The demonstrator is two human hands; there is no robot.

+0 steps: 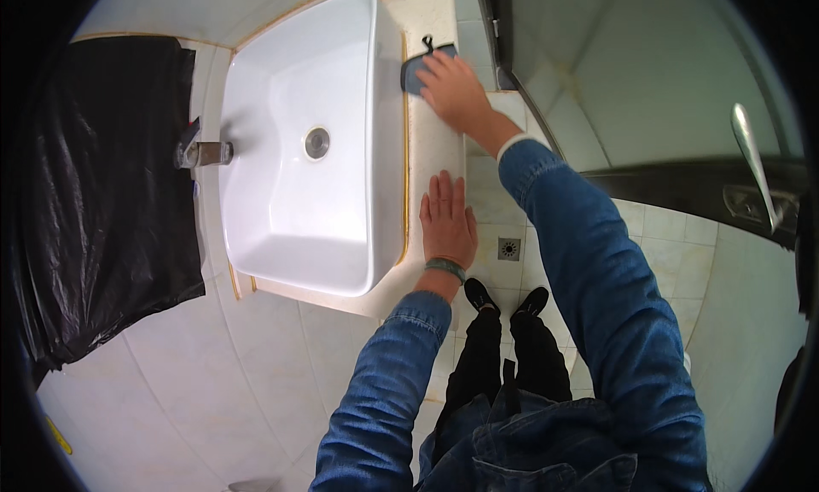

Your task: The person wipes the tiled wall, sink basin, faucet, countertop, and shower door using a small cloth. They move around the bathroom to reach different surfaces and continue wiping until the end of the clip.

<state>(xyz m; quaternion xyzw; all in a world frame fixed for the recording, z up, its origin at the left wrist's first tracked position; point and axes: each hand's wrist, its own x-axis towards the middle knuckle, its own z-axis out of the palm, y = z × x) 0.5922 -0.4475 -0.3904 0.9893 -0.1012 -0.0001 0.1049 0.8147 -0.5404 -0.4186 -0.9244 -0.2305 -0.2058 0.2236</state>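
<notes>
At the far end of the narrow pale countertop (424, 142), my right hand (452, 89) presses on a grey-blue cloth (414, 75) with a dark hanging loop. The fingers lie over its right part, slightly smeared by motion; the thumb is hard to make out. My left hand (446, 223) lies flat on the same strip of counter, nearer to me, its fingers stretched out and holding nothing. Just left of both hands stands a white rectangular washbasin (281, 185). A round metal drain (316, 143) sits in its bottom.
A metal faucet (205, 154) rises at the basin's left side, beside a hanging black plastic sheet (111, 193). On the right is a glass-panelled door (665, 74) with a metal handle (754, 155). A floor drain (508, 250) lies among the tiles near my feet.
</notes>
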